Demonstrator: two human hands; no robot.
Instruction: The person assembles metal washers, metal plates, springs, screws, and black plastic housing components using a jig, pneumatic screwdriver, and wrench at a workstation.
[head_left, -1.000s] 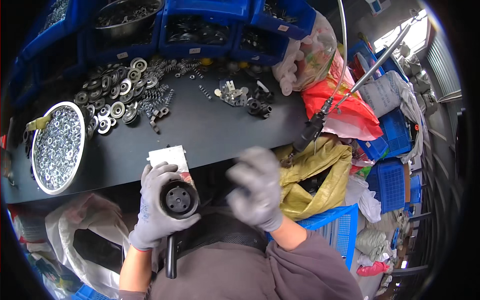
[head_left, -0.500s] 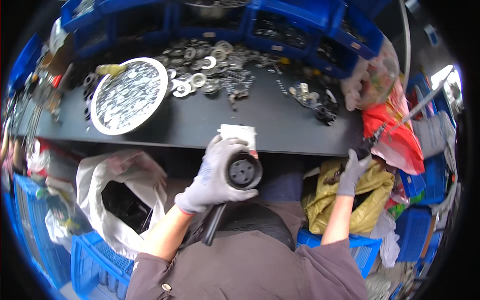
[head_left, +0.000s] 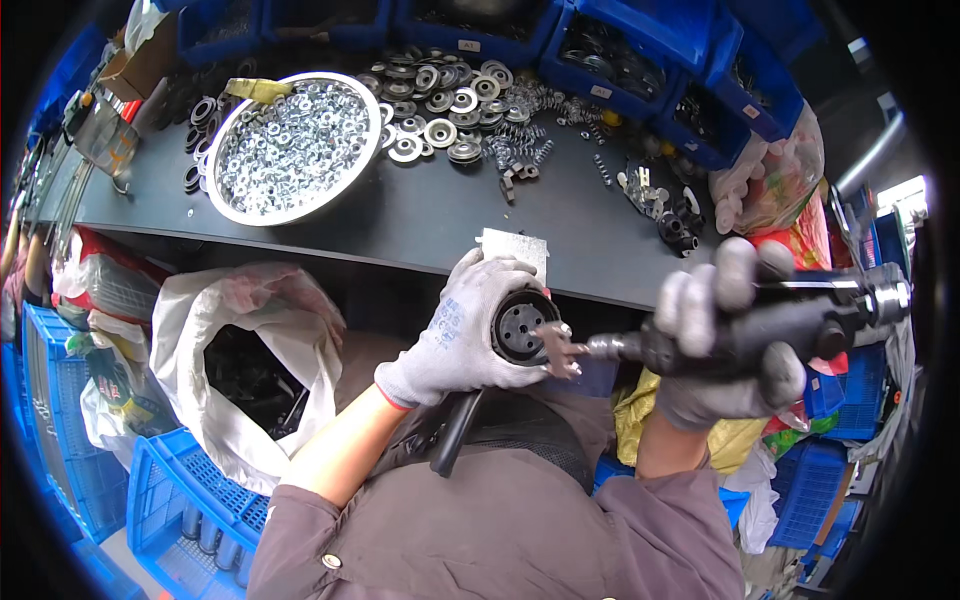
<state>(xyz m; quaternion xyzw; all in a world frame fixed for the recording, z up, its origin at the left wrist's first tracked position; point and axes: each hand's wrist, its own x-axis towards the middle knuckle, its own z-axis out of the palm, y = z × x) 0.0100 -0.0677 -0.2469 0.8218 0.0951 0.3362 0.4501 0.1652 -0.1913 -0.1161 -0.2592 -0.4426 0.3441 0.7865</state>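
Note:
My left hand [head_left: 462, 320], in a grey glove, is closed around a round black part [head_left: 520, 328] whose holed face points up and right. A black bar or handle [head_left: 458, 435] sticks out below that hand; whether it joins the round part is hidden. My right hand [head_left: 715, 320], also gloved and slightly blurred, grips a black air-driver-like power tool [head_left: 810, 325]. Its forked metal tip [head_left: 560, 350] is right beside the round face; contact is unclear. Just behind my left hand, a pale flat plate [head_left: 515, 246] lies at the table edge.
On the dark table [head_left: 400, 225] stand a white bowl [head_left: 225, 205] of small metal nuts, piled metal discs [head_left: 440, 130], springs [head_left: 515, 150] and black fittings [head_left: 680, 230]. Blue bins [head_left: 480, 45] line the back. A white sack [head_left: 180, 380] and blue crate [head_left: 160, 520] sit left, a yellow sack [head_left: 635, 405] right.
My right hand has come from beside the yellow sack toward the middle with the power tool, its tip now at the round part. My left hand keeps its grip; the view has shifted.

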